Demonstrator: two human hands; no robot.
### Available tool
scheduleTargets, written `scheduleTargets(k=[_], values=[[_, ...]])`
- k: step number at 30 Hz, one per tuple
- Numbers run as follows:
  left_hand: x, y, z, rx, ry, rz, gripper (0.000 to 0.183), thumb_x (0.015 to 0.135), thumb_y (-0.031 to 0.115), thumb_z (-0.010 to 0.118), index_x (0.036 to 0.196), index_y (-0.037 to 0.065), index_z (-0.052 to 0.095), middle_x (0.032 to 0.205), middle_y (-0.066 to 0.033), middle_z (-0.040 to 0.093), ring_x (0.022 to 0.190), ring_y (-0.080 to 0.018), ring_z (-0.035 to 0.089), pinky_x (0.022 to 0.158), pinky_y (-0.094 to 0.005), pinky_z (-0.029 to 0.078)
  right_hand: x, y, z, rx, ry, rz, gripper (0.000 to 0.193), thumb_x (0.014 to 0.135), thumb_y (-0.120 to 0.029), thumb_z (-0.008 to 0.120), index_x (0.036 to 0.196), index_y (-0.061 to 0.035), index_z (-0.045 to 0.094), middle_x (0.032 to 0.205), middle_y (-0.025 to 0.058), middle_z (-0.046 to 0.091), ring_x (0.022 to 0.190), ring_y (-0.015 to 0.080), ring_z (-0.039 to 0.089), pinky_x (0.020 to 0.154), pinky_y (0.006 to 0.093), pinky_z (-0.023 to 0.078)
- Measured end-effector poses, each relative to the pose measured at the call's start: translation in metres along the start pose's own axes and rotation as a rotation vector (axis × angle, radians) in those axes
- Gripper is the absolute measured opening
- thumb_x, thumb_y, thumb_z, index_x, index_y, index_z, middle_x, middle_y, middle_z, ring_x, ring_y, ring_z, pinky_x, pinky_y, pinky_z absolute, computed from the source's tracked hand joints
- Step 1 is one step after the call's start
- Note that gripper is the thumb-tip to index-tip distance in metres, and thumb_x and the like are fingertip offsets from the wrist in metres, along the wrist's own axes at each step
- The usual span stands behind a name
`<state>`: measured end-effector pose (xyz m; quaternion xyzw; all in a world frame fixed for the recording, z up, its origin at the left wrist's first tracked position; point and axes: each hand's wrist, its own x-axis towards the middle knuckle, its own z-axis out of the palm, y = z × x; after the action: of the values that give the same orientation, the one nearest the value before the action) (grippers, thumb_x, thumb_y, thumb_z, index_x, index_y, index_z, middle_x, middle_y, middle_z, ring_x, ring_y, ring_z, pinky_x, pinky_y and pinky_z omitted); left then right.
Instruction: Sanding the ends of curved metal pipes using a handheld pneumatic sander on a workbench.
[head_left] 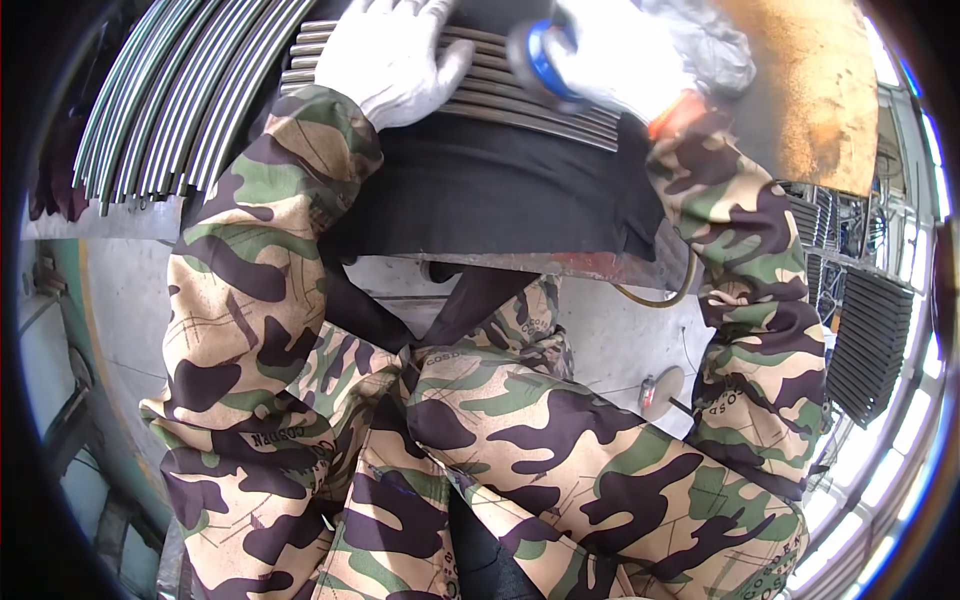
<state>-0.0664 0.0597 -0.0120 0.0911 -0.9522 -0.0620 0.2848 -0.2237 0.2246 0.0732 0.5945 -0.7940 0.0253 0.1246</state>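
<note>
Row of metal rods (pixel 530 120) lies side by side, running left to right at the far side of the black cloth (pixel 480 190), under both gloved hands. Left hand (pixel 395 60) flat on the rods' left part, fingers extended, thumb spread wide, no grasp. Right hand (pixel 630 65) wrapped around a blue-rimmed round tool (pixel 545 60) over the right part; tool blurred, so can't say if it touches metal. Risks, my guess: light left palm pressure could let rods roll or fan apart under a sideways push; cloth could bunch or slip and drag the row nearer; a tool tilted at the right ends could catch a tip or snag cloth; reaching too far left could clip the left thumb. 2nd rod batch (pixel 190 100) sits farther left, near the left sleeve (pixel 260 220), so an elbow swing could nudge it.
</note>
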Motion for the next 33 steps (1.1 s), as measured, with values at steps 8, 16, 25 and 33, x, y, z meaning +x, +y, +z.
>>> scheduleTargets(k=[8,16,25,33], values=[[0.009,0.009,0.009,0.159,0.045,-0.196,0.033,0.093,0.026,0.061,0.109,-0.002,0.069,0.109,-0.0185,0.070,0.108,-0.0360,0.063,0.104,-0.0495,0.043,-0.006,-0.011,-0.003,0.032,0.024,-0.060,0.019,0.089,-0.023,0.067,0.093,-0.0045,0.062,0.086,0.0212,0.062,0.078,0.0415,0.065,0.068,0.0502,0.054],[0.007,0.007,0.008,0.121,0.154,-0.101,0.024,0.090,0.021,0.063,0.100,0.001,0.068,0.101,-0.0168,0.071,0.101,-0.0334,0.065,0.098,-0.0477,0.046,-0.010,-0.024,-0.010,0.038,0.019,-0.094,0.019,0.089,-0.023,0.066,0.093,-0.0048,0.062,0.085,0.0214,0.061,0.077,0.0415,0.065,0.068,0.0508,0.054],[0.006,0.006,0.011,0.138,0.183,-0.127,0.021,0.090,0.021,0.063,0.097,0.002,0.068,0.097,-0.0158,0.070,0.098,-0.0329,0.065,0.098,-0.0471,0.046,-0.018,-0.027,0.001,0.028,0.001,-0.089,0.018,0.092,-0.027,0.068,0.099,-0.0104,0.067,0.094,0.0120,0.067,0.088,0.0332,0.068,0.079,0.0430,0.056],[0.006,0.006,0.013,0.134,0.140,-0.130,0.026,0.091,0.025,0.062,0.100,0.001,0.069,0.102,-0.0165,0.070,0.103,-0.0338,0.065,0.103,-0.0495,0.044,-0.007,-0.022,-0.010,0.054,0.028,-0.124,0.017,0.088,-0.021,0.068,0.092,-0.0057,0.062,0.084,0.0197,0.061,0.079,0.0405,0.064,0.070,0.0498,0.053]])
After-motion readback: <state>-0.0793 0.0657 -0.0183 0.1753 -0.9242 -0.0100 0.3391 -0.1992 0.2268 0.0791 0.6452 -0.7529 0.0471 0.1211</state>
